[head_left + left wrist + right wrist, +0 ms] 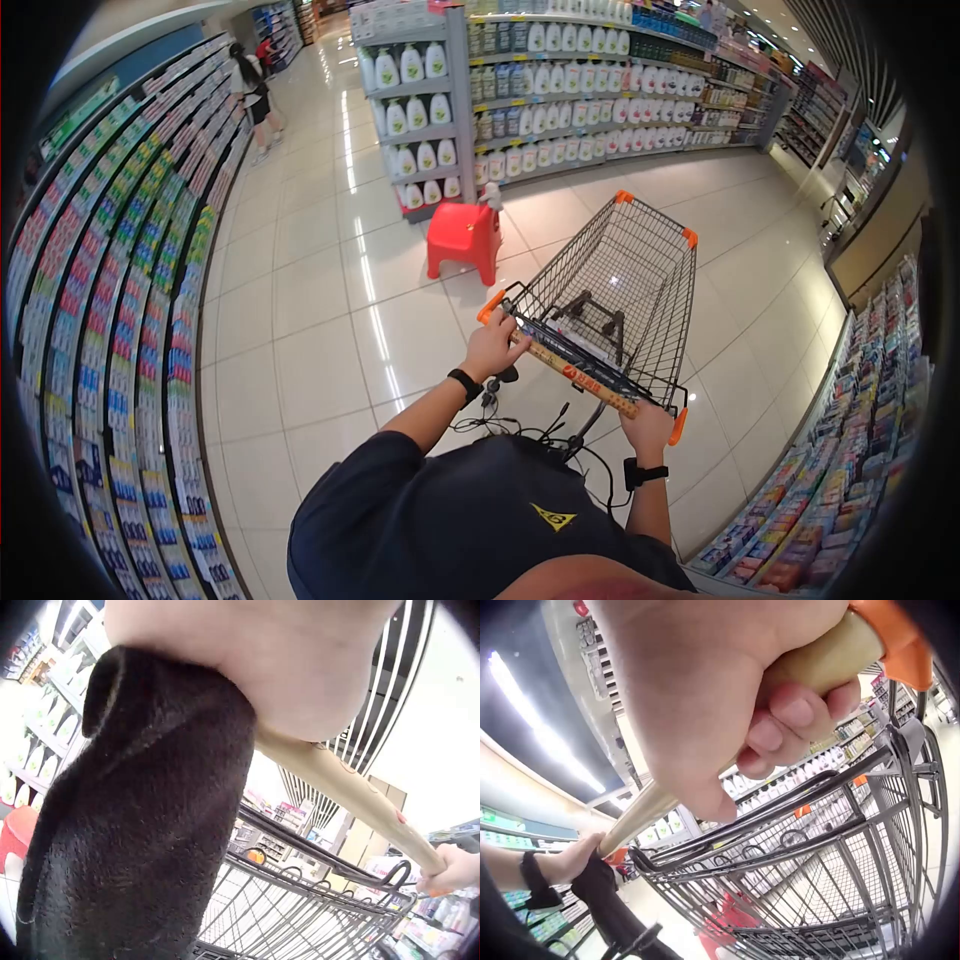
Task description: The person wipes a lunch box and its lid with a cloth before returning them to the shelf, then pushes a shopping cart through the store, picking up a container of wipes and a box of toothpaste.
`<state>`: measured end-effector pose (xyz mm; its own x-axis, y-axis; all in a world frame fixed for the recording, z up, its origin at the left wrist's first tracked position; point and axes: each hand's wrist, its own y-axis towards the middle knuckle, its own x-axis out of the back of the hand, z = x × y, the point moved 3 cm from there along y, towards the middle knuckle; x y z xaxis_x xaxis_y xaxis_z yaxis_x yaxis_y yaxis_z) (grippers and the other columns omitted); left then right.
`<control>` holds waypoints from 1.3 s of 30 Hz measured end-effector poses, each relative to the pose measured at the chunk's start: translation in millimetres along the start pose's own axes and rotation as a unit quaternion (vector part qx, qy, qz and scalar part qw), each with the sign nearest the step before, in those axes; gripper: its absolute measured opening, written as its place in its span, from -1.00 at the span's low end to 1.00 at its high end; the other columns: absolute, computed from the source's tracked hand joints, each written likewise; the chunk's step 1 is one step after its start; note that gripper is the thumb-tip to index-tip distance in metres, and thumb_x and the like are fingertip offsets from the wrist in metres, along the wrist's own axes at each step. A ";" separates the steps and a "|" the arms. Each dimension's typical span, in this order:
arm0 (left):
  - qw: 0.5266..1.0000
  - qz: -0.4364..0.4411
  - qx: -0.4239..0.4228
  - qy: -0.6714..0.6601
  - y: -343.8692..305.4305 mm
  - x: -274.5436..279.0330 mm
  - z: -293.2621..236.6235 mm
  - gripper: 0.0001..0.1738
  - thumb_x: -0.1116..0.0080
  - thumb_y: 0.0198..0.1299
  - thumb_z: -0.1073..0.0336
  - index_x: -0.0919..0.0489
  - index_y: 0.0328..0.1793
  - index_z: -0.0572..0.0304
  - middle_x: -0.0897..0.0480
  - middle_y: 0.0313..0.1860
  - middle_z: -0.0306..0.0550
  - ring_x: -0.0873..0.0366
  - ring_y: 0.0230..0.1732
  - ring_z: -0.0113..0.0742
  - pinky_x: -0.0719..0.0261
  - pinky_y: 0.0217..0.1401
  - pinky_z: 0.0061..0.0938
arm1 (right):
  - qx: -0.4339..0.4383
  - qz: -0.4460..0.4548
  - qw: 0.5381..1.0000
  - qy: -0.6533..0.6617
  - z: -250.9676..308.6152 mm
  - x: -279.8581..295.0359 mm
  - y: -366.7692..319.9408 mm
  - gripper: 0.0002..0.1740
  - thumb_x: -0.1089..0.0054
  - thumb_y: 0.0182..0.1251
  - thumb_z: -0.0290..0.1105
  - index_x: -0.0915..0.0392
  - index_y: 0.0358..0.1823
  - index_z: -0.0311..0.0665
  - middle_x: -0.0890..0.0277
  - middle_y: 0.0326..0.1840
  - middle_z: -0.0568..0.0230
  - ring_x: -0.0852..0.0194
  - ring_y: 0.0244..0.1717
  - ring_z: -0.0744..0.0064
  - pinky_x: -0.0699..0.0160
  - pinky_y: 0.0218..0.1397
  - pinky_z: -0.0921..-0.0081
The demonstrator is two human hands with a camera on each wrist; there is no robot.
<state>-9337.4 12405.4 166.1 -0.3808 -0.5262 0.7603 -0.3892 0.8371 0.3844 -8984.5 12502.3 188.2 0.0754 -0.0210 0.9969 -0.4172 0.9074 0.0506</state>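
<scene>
A wire shopping cart (pixel 625 280) with orange corners stands in front of the person, its basket holding nothing that shows. The left hand (pixel 492 345) lies on the left end of the cart's tan handle (pixel 570 370), beside an orange end piece. At the handle's other end is the right hand (pixel 648 428); in the right wrist view the right hand (pixel 727 697) grips the bar, fingers curled round it. Dark cloth (pixel 142 802) fills much of the left wrist view below the left hand (pixel 255 660), whose fingers are out of that frame.
A red stool (pixel 465 238) stands on the tiled floor left of the cart. Shelves of white bottles (pixel 560 75) run behind it. Packed shelves (pixel 120 300) line the left, and low racks (pixel 830 480) the right. Two people (pixel 256 95) are farther down the left aisle.
</scene>
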 end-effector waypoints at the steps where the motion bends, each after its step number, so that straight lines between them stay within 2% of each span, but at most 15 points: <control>1: 1.000 0.002 -0.006 -0.005 18.4 -5.4 3.6 -0.56 -0.27 0.24 -0.11 -0.54 -0.16 0.13 -0.47 -0.13 0.00 -0.63 -0.31 0.06 -0.62 -0.29 -0.11 | -0.001 -0.006 1.000 0.003 -0.1 -0.1 12.2 -0.59 -0.39 0.11 0.10 -0.66 -0.46 -0.12 -0.64 -0.54 0.13 -0.68 -0.43 0.02 -0.60 -0.34 0.11; 8: 0.999 0.043 -0.017 -0.027 131.0 -59.8 19.1 -0.52 -0.27 0.24 -0.15 -0.55 -0.15 0.16 -0.48 -0.08 0.05 -0.65 -0.32 0.06 -0.64 -0.29 -0.12 | -0.043 0.017 0.999 0.017 -13.2 -6.6 114.1 -0.64 -0.39 0.07 0.05 -0.67 -0.49 -0.10 -0.64 -0.53 0.13 -0.68 -0.43 0.02 -0.61 -0.32 0.10; 11: 0.999 0.028 -0.032 -0.031 176.9 -81.8 26.1 -0.51 -0.28 0.23 -0.15 -0.55 -0.18 0.16 -0.49 -0.09 0.06 -0.65 -0.31 0.09 -0.63 -0.29 -0.09 | -0.019 -0.009 1.000 0.002 -21.4 -19.7 158.5 -0.62 -0.39 0.06 0.07 -0.67 -0.49 -0.10 -0.64 -0.54 0.15 -0.68 -0.44 0.03 -0.61 -0.32 0.11; 12: 0.998 0.034 -0.024 -0.036 192.7 -93.4 29.5 -0.52 -0.29 0.22 -0.13 -0.56 -0.21 0.17 -0.51 -0.11 0.06 -0.65 -0.30 0.10 -0.62 -0.27 -0.07 | -0.023 -0.034 0.999 0.009 -26.3 -25.8 172.9 -0.59 -0.40 0.05 0.10 -0.67 -0.49 -0.11 -0.64 -0.54 0.16 -0.68 -0.44 0.03 -0.61 -0.34 0.11; 15: 0.998 0.012 -0.053 -0.031 236.2 -110.0 23.8 -0.58 -0.34 0.17 -0.06 -0.57 -0.24 0.17 -0.53 -0.14 0.01 -0.64 -0.31 0.06 -0.62 -0.29 -0.10 | -0.062 -0.014 0.998 0.009 -35.0 -9.9 207.1 -0.59 -0.40 0.04 0.11 -0.67 -0.48 -0.11 -0.64 -0.54 0.17 -0.68 -0.43 0.05 -0.59 -0.38 0.11; 17: 0.998 0.027 -0.039 -0.035 260.9 -119.9 17.5 -0.58 -0.35 0.15 -0.05 -0.57 -0.21 0.15 -0.52 -0.11 -0.03 -0.63 -0.26 0.06 -0.61 -0.26 -0.11 | -0.024 -0.010 0.999 0.036 -42.0 -10.6 230.3 -0.60 -0.39 0.06 0.09 -0.68 -0.46 -0.11 -0.63 -0.55 0.18 -0.68 -0.43 0.08 -0.57 -0.41 0.12; 21: 0.996 0.081 -0.035 -0.032 324.8 -141.9 29.6 -0.50 -0.41 0.13 -0.07 -0.62 -0.01 0.15 -0.52 0.03 0.01 -0.67 -0.13 0.05 -0.67 -0.12 -0.12 | -0.032 -0.004 0.999 0.037 -53.8 -16.6 294.2 -0.61 -0.39 0.07 0.07 -0.68 -0.45 -0.12 -0.61 -0.58 0.20 -0.67 -0.44 0.09 -0.56 -0.42 0.13; 23: 0.997 0.043 -0.063 0.020 355.9 -125.2 6.7 -0.39 -0.48 0.08 -0.07 -0.59 0.14 0.12 -0.54 0.11 0.04 -0.69 -0.08 0.05 -0.69 -0.10 -0.13 | -0.042 0.014 0.998 0.048 -63.5 -27.8 320.8 -0.61 -0.39 0.07 0.07 -0.68 -0.45 -0.12 -0.61 -0.58 0.20 -0.68 -0.44 0.10 -0.56 -0.43 0.14; 25: 0.995 0.062 -0.076 0.024 388.4 -115.3 -2.6 -0.43 -0.49 0.08 0.01 -0.58 0.12 0.14 -0.60 0.06 0.04 -0.72 -0.14 -0.06 -0.70 -0.15 -0.20 | -0.040 0.002 0.998 0.048 -70.3 -27.2 344.3 -0.61 -0.39 0.08 0.07 -0.68 -0.46 -0.12 -0.61 -0.58 0.21 -0.67 -0.46 0.10 -0.55 -0.44 0.14; 26: 0.992 0.097 -0.082 -0.007 410.0 -111.2 -9.7 -0.48 -0.49 0.08 0.02 -0.61 0.06 0.15 -0.66 -0.09 0.00 -0.73 -0.17 -0.06 -0.70 -0.19 -0.21 | -0.038 -0.003 0.998 0.045 -72.5 -25.4 358.4 -0.61 -0.39 0.09 0.08 -0.68 -0.46 -0.12 -0.61 -0.58 0.21 -0.67 -0.47 0.10 -0.55 -0.44 0.15; 27: 0.991 0.100 -0.084 -0.007 432.9 -106.3 -19.9 -0.48 -0.49 0.08 0.02 -0.61 0.06 0.15 -0.66 -0.09 0.00 -0.73 -0.17 -0.06 -0.70 -0.19 -0.21 | -0.035 -0.008 0.999 0.041 -74.5 -23.8 372.7 -0.61 -0.38 0.09 0.08 -0.68 -0.45 -0.11 -0.61 -0.59 0.21 -0.67 -0.48 0.11 -0.56 -0.45 0.15; 29: 0.965 0.188 -0.178 -0.036 477.6 -111.6 -40.5 -0.57 -0.47 0.10 0.05 -0.65 -0.03 0.14 -0.68 -0.25 -0.09 -0.73 -0.24 -0.07 -0.69 -0.19 -0.24 | -0.035 -0.006 0.998 0.045 -80.8 -29.6 403.3 -0.61 -0.38 0.10 0.08 -0.68 -0.45 -0.11 -0.61 -0.59 0.21 -0.66 -0.49 0.11 -0.56 -0.45 0.16; 31: 0.935 0.184 -0.301 -0.046 521.6 -135.8 -58.0 -0.74 -0.41 0.13 0.15 -0.66 -0.15 0.07 -0.67 -0.32 -0.14 -0.71 -0.33 -0.13 -0.66 -0.23 -0.29 | -0.035 -0.004 0.998 0.049 -87.1 -28.7 429.8 -0.61 -0.37 0.11 0.08 -0.68 -0.46 -0.11 -0.60 -0.60 0.21 -0.66 -0.50 0.11 -0.56 -0.45 0.16; 33: 0.919 0.215 -0.329 -0.029 563.6 -169.4 -67.2 -0.77 -0.39 0.16 0.14 -0.65 -0.19 0.05 -0.66 -0.32 -0.14 -0.69 -0.31 -0.13 -0.63 -0.26 -0.28 | -0.041 0.005 0.997 0.058 -91.2 -25.9 456.8 -0.63 -0.38 0.12 0.02 -0.71 -0.45 -0.15 -0.65 -0.55 0.15 -0.69 -0.45 0.08 -0.61 -0.38 0.13; 39: 0.879 0.254 -0.404 -0.020 672.8 -289.2 -72.6 -0.77 -0.34 0.19 0.07 -0.64 -0.25 0.02 -0.64 -0.34 -0.15 -0.65 -0.34 -0.07 -0.59 -0.27 -0.22 | -0.068 -0.018 0.996 0.060 -107.8 -34.2 540.8 -0.64 -0.37 0.13 0.01 -0.70 -0.45 -0.16 -0.65 -0.53 0.13 -0.69 -0.45 0.08 -0.62 -0.38 0.13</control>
<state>-9428.3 13131.6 242.7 -0.3684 -0.0453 0.9286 0.5557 0.7900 0.2590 -9115.0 13039.0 175.1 0.1985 -0.0115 0.9800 -0.2873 0.9553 0.0694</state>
